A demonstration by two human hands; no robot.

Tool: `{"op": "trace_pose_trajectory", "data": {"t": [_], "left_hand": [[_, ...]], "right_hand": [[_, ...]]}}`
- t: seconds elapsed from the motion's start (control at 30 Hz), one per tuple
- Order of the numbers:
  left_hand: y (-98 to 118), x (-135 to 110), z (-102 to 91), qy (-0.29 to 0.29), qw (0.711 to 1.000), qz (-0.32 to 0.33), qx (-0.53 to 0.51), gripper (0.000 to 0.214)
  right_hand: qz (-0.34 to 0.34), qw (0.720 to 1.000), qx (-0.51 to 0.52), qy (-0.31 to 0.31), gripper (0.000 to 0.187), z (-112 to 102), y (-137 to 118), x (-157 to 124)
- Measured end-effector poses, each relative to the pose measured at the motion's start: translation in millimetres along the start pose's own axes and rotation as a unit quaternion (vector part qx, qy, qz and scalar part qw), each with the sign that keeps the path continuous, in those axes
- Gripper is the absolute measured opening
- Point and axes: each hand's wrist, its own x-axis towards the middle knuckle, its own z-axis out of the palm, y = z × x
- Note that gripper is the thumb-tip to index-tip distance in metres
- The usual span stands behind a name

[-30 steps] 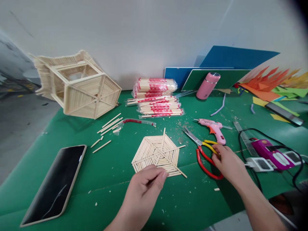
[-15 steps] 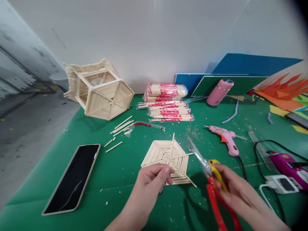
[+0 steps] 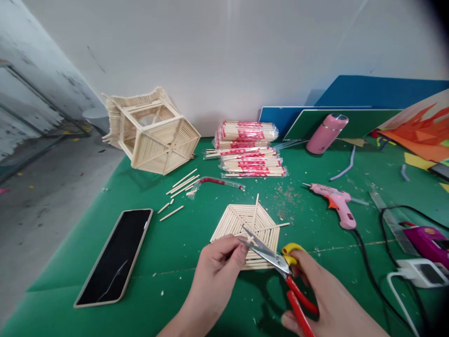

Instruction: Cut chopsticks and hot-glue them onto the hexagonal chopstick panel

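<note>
My right hand (image 3: pixel 319 290) grips a pair of scissors (image 3: pixel 270 260) with red and yellow handles. Their blades are parted and point left, the tips beside the fingertips of my left hand (image 3: pixel 220 267). Thumb and forefinger of that left hand are pinched together; whatever may be between them is too small to make out. Beneath the blades and fingers lies a flat hexagonal panel (image 3: pixel 231 220) of thin wooden sticks, partly covered. A few longer sticks jut past its edges at the top and right.
Behind are a wooden stick lantern-like frame (image 3: pixel 164 145), wrapped chopsticks (image 3: pixel 250 164) and a pink flask (image 3: pixel 326 133). Loose sticks (image 3: pixel 182 182) and a phone (image 3: pixel 115 257) lie left. At right are a pink glue gun (image 3: pixel 338 201), its cable (image 3: pixel 368 267) and a white plug (image 3: pixel 423 272).
The scissors have swung left and down, from right of the panel to over it, with their blades now parted at my left fingertips. The view has shifted slightly.
</note>
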Motion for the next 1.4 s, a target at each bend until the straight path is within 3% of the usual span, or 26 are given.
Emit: {"op": "trace_pose_trajectory", "data": {"t": [0.4,0.67,1.07,1.4], "left_hand": [[-4,0,3.9,0.003,0.998,0.06,0.005,0.017],[-2,-1,5.4,-0.001,0.998,0.053,0.013,0.017],[-2,-1,3.0,-0.012,0.992,0.107,0.065,0.019],[-6,-2,3.2,-0.011,0.993,0.108,0.055,0.017]], "right_hand": [[-0.009,1.0,-0.005,0.022,0.055,7,-1,2],[0.002,1.0,0.0,-0.01,0.055,4,-4,1],[0.015,0.999,0.028,-0.007,0.061,0,-10,-3],[0.008,0.999,0.042,-0.004,0.061,2,-10,-4]]}}
